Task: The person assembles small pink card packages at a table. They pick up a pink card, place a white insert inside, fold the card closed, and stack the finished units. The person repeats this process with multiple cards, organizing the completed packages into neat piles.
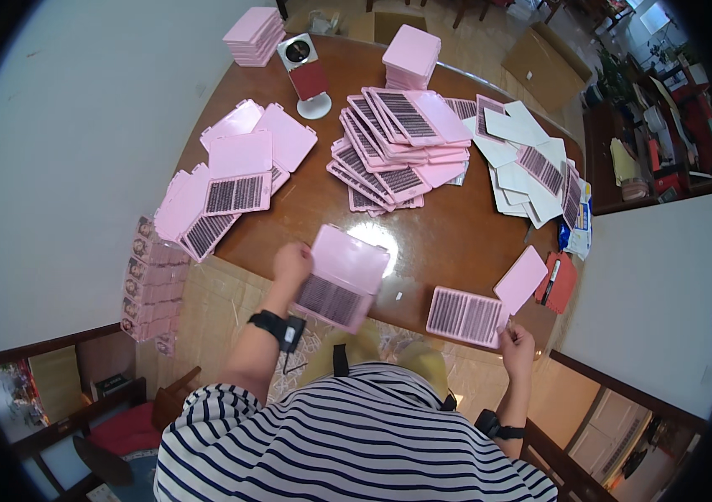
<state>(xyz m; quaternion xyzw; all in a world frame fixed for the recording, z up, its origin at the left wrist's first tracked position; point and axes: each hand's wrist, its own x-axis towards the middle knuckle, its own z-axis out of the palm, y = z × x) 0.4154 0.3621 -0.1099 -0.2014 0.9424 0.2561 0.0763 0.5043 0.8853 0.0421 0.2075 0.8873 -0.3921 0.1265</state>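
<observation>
Presently | left fingers pinching open pink case, dark strips inside | right fingers pinching second case, likewise filled

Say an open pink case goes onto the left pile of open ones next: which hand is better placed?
Probably the left hand: it holds an open pink case and is nearer the left pile. The right hand is farther off, at another open case.

From my cam, L hand grips a motion-blurred pink case, its individual fingers unclear. R hand's fingertips are too small to tell pinch vs. touch. Can't ID the white bit on the desk. Btm. edge cuts off the striped shirt; stacked cases partly hide each other.
</observation>
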